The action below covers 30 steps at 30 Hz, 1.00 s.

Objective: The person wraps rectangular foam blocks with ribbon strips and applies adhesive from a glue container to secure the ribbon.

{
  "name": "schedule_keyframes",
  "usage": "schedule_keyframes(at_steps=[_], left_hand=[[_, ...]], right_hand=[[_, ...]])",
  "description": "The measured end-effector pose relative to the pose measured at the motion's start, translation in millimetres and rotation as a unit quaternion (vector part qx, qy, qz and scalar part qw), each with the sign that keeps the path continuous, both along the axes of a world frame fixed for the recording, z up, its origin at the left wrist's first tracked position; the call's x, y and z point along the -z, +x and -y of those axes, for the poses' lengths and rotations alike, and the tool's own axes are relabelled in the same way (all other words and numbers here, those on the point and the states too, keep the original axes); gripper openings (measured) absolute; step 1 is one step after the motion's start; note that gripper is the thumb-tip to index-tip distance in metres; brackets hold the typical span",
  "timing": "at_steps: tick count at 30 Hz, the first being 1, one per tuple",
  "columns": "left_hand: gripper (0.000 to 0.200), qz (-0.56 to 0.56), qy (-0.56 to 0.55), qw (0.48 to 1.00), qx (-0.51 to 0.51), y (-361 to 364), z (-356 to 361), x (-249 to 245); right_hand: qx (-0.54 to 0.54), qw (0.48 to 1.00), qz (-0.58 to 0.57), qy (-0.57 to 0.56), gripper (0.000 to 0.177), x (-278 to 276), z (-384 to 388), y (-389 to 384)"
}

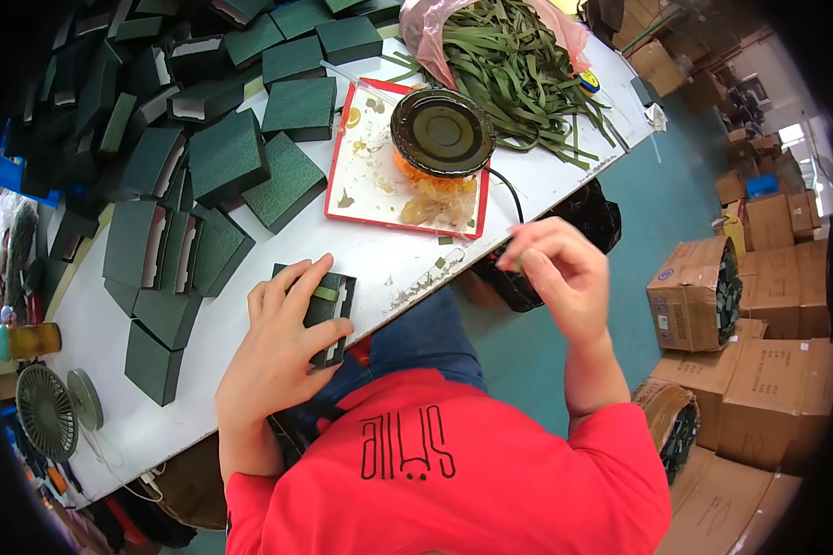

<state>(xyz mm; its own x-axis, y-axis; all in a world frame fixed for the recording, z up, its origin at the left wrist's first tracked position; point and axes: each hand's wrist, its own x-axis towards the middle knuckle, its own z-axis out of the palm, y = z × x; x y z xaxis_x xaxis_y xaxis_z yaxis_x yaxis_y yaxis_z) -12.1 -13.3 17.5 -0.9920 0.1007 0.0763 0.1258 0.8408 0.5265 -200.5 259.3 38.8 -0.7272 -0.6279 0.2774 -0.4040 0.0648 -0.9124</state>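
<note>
Near the table's front edge, my left hand (278,335) is on a small dark green box (342,301), holding it against the tabletop with fingers and thumb spread across it. A short green ribbon piece (326,293) shows on the box between index finger and thumb. My right hand (566,277) is raised beyond the table edge, thumb and fingers pinched together; whatever small thing is between them is too unclear to name. A round black-topped pot (442,131) with amber residue stands on a red-rimmed white tray (338,176) behind the hands.
Many dark green boxes (228,157) are piled at left and back left. Loose green ribbons (518,69) spill from a pink plastic bag (423,37) at the back. A small fan (48,412) stands at lower left. Cardboard cartons (773,388) are stacked on the right; a black cable runs beside the tray.
</note>
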Motion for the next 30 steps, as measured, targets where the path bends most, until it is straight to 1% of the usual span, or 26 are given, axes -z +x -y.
schedule_keyframes(at_steps=[1, 2, 4, 5, 8, 9, 12, 15, 18, 24, 27, 30], left_hand=[[0.042, -0.008, -0.008, 1.0, -0.006, -0.1, -1.0, 1.8], [0.044, -0.015, -0.015, 1.0, -0.011, -0.1, -1.8, 4.2], [0.05, -0.027, -0.038, 0.998, -0.034, 0.6, -2.2, 8.1], [0.054, -0.03, -0.052, 0.997, -0.052, 2.3, -1.9, 9.8], [0.066, -0.015, -0.074, 0.991, -0.113, 5.9, -0.9, 11.5], [0.07, -0.005, -0.078, 0.988, -0.136, 6.7, -0.5, 11.6], [0.078, 0.001, -0.104, 0.982, -0.16, 8.0, 0.9, 11.1], [0.081, 0.003, -0.125, 0.978, -0.167, 7.5, -0.8, 9.9], [0.083, -0.007, -0.138, 0.976, -0.166, 6.8, -1.0, 10.9], [0.084, -0.003, -0.111, 0.979, -0.172, 7.3, -1.0, 14.1], [0.085, 0.0, -0.112, 0.978, -0.174, 7.4, -1.3, 14.4], [0.084, -0.001, -0.107, 0.979, -0.176, 8.0, -1.4, 15.5]], right_hand=[[-0.008, 0.997, 0.071, -0.027, 0.012, 7.3, 5.2, 0.2], [0.013, 0.988, 0.146, -0.048, 0.013, 13.4, 11.7, 1.6], [0.053, 0.95, 0.293, -0.089, 0.016, 25.3, 24.0, 3.7], [0.056, 0.944, 0.305, -0.116, 0.019, 33.4, 26.2, 3.2], [0.086, 0.944, 0.294, -0.119, 0.021, 53.1, 28.8, -6.9], [0.1, 0.943, 0.294, -0.119, 0.023, 50.4, 32.6, -7.6], [0.142, 0.923, 0.322, -0.154, 0.02, 42.8, 51.6, -5.7], [0.06, 0.899, 0.395, -0.179, 0.018, 60.0, 42.9, -19.7], [0.066, 0.906, 0.385, -0.164, 0.019, 60.2, 44.1, -21.6], [0.103, 0.919, 0.349, -0.149, 0.019, 56.8, 48.6, -24.9], [0.114, 0.922, 0.345, -0.135, 0.018, 58.0, 52.2, -28.8], [0.112, 0.912, 0.369, -0.142, 0.019, 61.8, 55.2, -33.1]])
